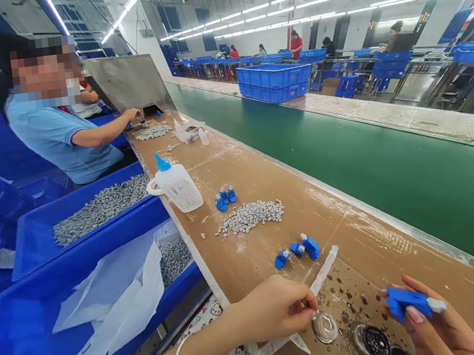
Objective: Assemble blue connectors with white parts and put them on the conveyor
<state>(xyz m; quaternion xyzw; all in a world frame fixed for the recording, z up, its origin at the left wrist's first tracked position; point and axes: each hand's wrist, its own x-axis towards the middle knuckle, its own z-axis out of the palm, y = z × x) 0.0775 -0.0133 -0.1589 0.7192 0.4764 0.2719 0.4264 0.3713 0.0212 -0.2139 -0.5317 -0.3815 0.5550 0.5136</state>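
Observation:
Between the thumb and fingers of my right hand (436, 320) is a blue plastic piece (408, 301) with a whitish tip pointing right. My left hand (281, 307) is closed in a pinch beside a small round clear dish (325, 327); whatever its fingertips hold is too small to make out. Dark round lids or pots (376, 343) stand between my hands on a stained brown board (340, 280). Beyond my left hand lie several similar blue pieces (310, 247) with white tips. Further off are a heap of small grey-white parts (250, 216) and another blue cluster (224, 197).
A white squeeze bottle (180, 189) with a blue nozzle stands near the bench's left edge. Blue bins (6, 338) of grey parts are at my left. A co-worker (61, 124) sits further along. A green conveyor belt (346, 149) runs along the right, with blue crates (273, 84) beyond.

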